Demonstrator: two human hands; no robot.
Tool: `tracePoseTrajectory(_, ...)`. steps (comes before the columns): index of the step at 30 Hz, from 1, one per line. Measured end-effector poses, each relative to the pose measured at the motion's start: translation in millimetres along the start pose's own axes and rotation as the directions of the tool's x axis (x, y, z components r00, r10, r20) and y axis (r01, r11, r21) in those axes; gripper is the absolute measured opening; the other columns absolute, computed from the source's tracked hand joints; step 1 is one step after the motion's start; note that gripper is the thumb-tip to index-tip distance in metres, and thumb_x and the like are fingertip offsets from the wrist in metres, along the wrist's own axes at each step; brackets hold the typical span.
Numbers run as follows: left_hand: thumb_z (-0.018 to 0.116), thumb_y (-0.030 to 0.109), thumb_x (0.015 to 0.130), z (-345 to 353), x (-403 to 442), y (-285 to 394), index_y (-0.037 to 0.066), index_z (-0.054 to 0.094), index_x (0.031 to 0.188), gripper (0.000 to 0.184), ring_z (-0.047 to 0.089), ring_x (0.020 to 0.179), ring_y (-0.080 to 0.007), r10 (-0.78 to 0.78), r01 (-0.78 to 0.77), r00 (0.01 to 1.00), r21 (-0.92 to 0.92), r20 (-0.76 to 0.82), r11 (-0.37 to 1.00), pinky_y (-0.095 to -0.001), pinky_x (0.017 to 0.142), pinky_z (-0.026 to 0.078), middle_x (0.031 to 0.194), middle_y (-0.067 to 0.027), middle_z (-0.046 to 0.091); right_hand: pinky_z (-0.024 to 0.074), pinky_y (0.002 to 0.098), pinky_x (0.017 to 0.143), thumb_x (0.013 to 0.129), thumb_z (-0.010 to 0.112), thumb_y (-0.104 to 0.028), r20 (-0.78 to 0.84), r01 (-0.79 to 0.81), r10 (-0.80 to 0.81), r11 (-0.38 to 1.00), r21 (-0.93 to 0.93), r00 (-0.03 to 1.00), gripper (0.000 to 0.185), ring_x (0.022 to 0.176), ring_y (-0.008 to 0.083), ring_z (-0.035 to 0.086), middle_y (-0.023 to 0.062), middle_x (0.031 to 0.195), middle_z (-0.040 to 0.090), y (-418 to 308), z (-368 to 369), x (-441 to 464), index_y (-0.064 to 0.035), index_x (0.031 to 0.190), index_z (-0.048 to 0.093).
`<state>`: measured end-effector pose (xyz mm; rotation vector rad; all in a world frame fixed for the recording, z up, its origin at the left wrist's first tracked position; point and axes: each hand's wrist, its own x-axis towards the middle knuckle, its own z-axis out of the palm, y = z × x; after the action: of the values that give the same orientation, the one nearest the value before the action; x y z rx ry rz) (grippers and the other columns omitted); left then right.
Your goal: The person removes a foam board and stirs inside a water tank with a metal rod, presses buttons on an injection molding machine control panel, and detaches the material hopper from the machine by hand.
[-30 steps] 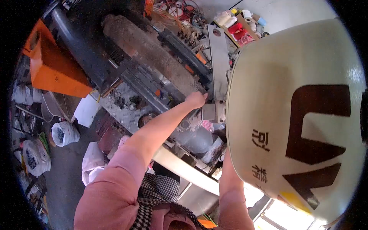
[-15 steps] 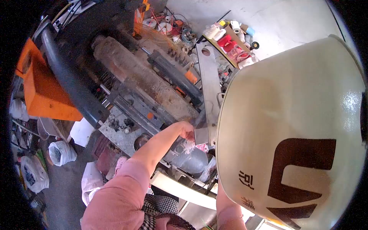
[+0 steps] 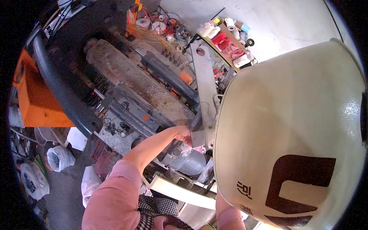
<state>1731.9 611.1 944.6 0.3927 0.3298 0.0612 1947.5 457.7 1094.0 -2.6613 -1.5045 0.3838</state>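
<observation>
My left hand (image 3: 183, 134) reaches down among the machine's grimy metal parts, beside the lower end of a flat metal bracket (image 3: 205, 73). Its fingers are bent inward, and their tips are partly hidden. Just below the hand lies crumpled white and pink material (image 3: 186, 149), next to a rounded grey metal part (image 3: 193, 164); whether the fingers touch it is unclear. Of my right arm, only the forearm (image 3: 229, 216) shows at the bottom. The hand itself is out of sight behind a large cream-coloured rounded housing (image 3: 287, 111) with dark brown lettering.
Dark cylinder rods (image 3: 168, 76) run diagonally beside a rusty beam (image 3: 138, 80). An orange block (image 3: 42, 96) and a thick black tube (image 3: 57, 80) stand left. Plastic bags (image 3: 60, 158) are on the floor. Thread spools and bottles (image 3: 230, 25) fill a shelf by the wall.
The view has shifted slightly, so the machine parts and shelf appear a little farther left. My left hand stays beside the bracket's lower end, and my right hand remains hidden.
</observation>
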Motion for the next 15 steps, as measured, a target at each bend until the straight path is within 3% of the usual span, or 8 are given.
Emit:
tracePoseTrajectory(7, 0.05, 0.011, 0.087, 30.9, -33.5, 16.0, -0.005, 0.059, 0.098, 0.022, 0.062, 0.087, -0.0283, 0.068, -0.038, 0.985, 0.192, -0.156, 0.981, -0.0431, 0.08, 0.05, 0.097, -0.0178, 0.062, 0.0347, 0.0421, 0.093, 0.081, 0.054, -0.024, 0.001, -0.016, 0.016, 1.0, 0.008, 1.0, 0.038, 0.108, 0.0357, 0.045, 0.0207, 0.114, 0.051, 0.7, 1.3, -4.4, -0.005, 0.113, 0.053)
tracePoseTrajectory(9, 0.05, 0.013, 0.087, 15.8, -23.5, 6.3, -0.007, 0.057, 0.1, 0.025, 0.062, 0.087, -0.0285, 0.02, -0.013, 0.999, -0.16, 0.042, 0.987, -0.042, 0.081, 0.05, 0.099, -0.0186, 0.061, 0.0346, 0.0421, 0.093, 0.081, 0.054, -0.024, 0.005, -0.022, 0.022, 1.0, 0.006, 1.0, 0.038, 0.108, 0.0357, 0.045, 0.0207, 0.115, 0.051, 2.8, 1.1, -6.8, -0.005, 0.113, 0.053)
tracePoseTrajectory(14, 0.046, 0.012, 0.089, 5.3, -6.2, -7.5, -0.007, 0.055, 0.101, 0.025, 0.06, 0.092, -0.0285, 0.031, -0.034, 0.999, -0.129, -0.02, 0.991, -0.0408, 0.084, 0.049, 0.101, -0.0201, 0.06, 0.0346, 0.0421, 0.093, 0.081, 0.054, -0.024, 0.007, -0.03, 0.03, 1.0, 0.007, 1.0, 0.038, 0.108, 0.0356, 0.045, 0.0206, 0.115, 0.051, 5.3, 3.7, -10.0, -0.0051, 0.113, 0.053)
tracePoseTrajectory(15, 0.044, 0.009, 0.089, 4.9, -4.6, -9.7, -0.007, 0.055, 0.101, 0.023, 0.061, 0.09, -0.0297, 0.01, -0.026, 0.996, -0.194, -0.083, 0.981, -0.0423, 0.084, 0.049, 0.099, -0.0203, 0.06, 0.0346, 0.0421, 0.093, 0.081, 0.054, -0.024, 0.009, -0.035, 0.034, 0.999, 0.009, 0.999, 0.038, 0.108, 0.0356, 0.045, 0.0206, 0.115, 0.051, 5.5, 4.8, -10.1, -0.0051, 0.113, 0.053)
